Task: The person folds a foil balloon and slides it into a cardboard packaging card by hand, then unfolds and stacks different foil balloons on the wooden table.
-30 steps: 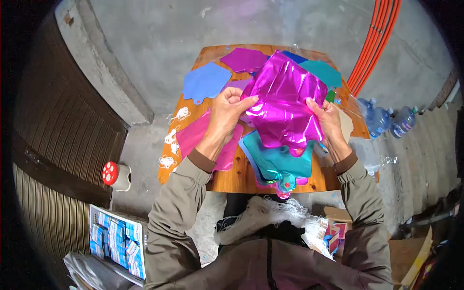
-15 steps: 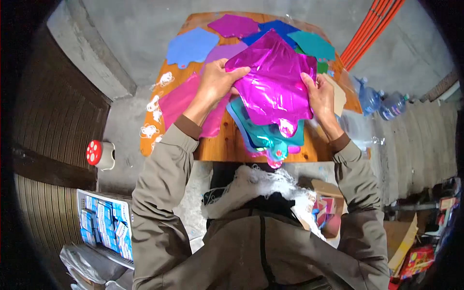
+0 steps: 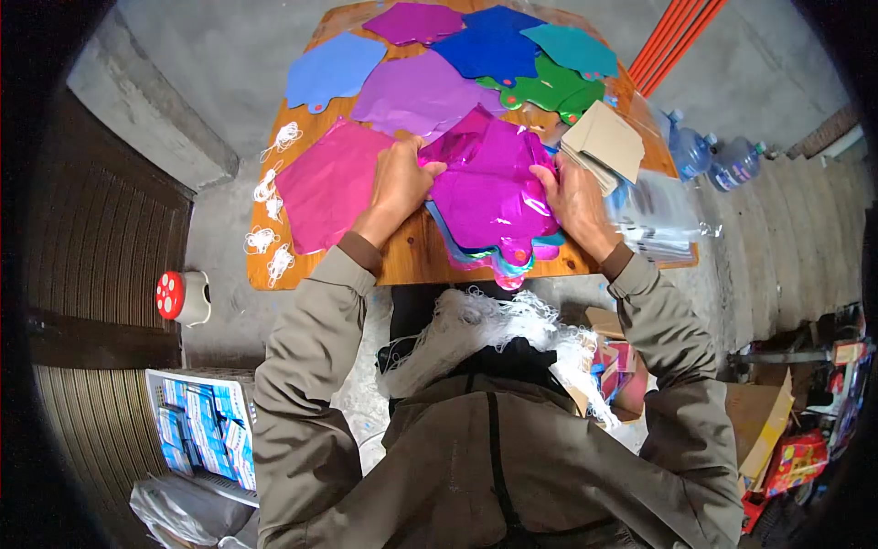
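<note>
A shiny magenta foil sheet (image 3: 494, 192) lies over a stack of teal, blue and pink foil pieces at the table's front edge. My left hand (image 3: 400, 186) pinches its left edge between thumb and fingers, beside a flat dark pink sheet (image 3: 329, 188). On the opposite edge, my right hand (image 3: 576, 201) grips the foil with the thumb on top. Just beyond my right hand sits a stack of beige cards (image 3: 605, 142). A lilac sheet (image 3: 425, 91) and a green sheet (image 3: 558, 89) lie farther back.
The wooden table (image 3: 402, 265) also bears blue, teal and purple sheets, white string bundles (image 3: 261, 240) at left and clear plastic bags (image 3: 654, 215) at right. White string (image 3: 476, 329) covers my lap. A red-topped stool (image 3: 183, 297) and a basket of boxes (image 3: 206, 430) stand left.
Both hands have lowered the magenta foil sheet toward me onto the stack, and its top part now folds down. The view has tilted, showing more of my jacket.
</note>
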The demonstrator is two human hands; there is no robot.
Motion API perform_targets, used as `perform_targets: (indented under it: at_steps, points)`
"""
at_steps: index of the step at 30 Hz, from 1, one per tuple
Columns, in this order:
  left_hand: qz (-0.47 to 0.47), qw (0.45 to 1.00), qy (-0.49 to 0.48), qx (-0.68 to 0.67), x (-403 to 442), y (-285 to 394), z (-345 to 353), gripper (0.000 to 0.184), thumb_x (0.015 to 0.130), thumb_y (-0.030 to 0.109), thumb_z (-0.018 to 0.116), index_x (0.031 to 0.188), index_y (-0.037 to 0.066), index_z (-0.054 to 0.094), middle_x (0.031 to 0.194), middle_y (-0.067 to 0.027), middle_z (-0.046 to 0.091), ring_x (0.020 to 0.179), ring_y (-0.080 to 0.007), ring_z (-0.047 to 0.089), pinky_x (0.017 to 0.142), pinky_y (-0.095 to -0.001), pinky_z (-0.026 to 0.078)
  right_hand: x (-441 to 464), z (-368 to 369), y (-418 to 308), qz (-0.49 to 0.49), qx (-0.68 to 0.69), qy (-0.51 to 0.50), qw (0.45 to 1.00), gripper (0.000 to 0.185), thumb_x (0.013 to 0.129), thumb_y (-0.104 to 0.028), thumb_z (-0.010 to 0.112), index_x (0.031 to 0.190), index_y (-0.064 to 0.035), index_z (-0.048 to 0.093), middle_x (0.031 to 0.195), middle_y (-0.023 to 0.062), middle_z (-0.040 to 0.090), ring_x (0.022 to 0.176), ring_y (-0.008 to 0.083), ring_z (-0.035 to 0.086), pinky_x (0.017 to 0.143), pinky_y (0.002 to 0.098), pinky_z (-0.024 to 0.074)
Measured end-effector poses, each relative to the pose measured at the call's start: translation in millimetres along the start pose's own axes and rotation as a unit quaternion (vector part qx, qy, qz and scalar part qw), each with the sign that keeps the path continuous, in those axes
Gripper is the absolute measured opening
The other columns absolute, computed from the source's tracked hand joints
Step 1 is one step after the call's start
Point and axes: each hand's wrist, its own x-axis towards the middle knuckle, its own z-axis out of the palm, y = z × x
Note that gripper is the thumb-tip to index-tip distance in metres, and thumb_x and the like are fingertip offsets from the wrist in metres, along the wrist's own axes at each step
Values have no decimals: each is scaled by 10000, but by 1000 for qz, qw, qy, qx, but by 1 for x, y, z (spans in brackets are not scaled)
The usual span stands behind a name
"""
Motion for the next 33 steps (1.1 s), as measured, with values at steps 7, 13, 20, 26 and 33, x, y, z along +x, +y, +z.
perform_targets:
  at_steps: [7, 13, 20, 26, 33]
  points:
    - [70, 996, 32, 49, -12, 0, 2, 377, 814, 151, 861, 1097, -22, 681, 933, -260, 732, 887, -444, 719, 753, -501, 555, -19, -14, -10, -58, -53, 49, 996, 369, 965, -362, 728, 984, -10, 618, 808, 259, 661, 707, 476, 654, 558, 546, 485]
    - [167, 973, 115, 109, -57, 17, -18, 476, 826, 106, 810, 1233, -16, 595, 1257, -238, 628, 1054, -428, 641, 866, -479, 536, -57, -54, -29, -138, -10, 86, 987, 235, 928, -108, 712, 1138, -23, 647, 1055, 173, 654, 951, 396, 646, 778, 475, 544]
    - [362, 930, -49, 33, -108, 35, 11, 529, 826, 147, 813, 1309, 21, 639, 1374, -171, 625, 1271, -382, 607, 1064, -458, 508, -80, -58, -35, -270, 60, -79, 958, 489, 827, 7, 688, 1313, -21, 647, 1358, 168, 643, 1216, 370, 623, 1032, 458, 523]
    - [363, 924, -111, -36, -93, 11, 35, 501, 820, 210, 835, 1268, 51, 676, 1386, -150, 631, 1275, -381, 605, 1079, -472, 495, -74, -47, -32, -258, 63, -104, 958, 295, 840, -98, 767, 1131, -47, 761, 1132, 107, 742, 1046, 326, 691, 904, 415, 564]
    - [363, 922, -131, -28, -93, 13, 33, 501, 779, 284, 857, 1219, 98, 707, 1351, -125, 648, 1268, -364, 587, 1079, -480, 473, -75, -41, -35, -226, 73, -100, 966, 228, 823, -76, 772, 1046, -26, 773, 1105, 116, 733, 1006, 334, 688, 876, 413, 566]
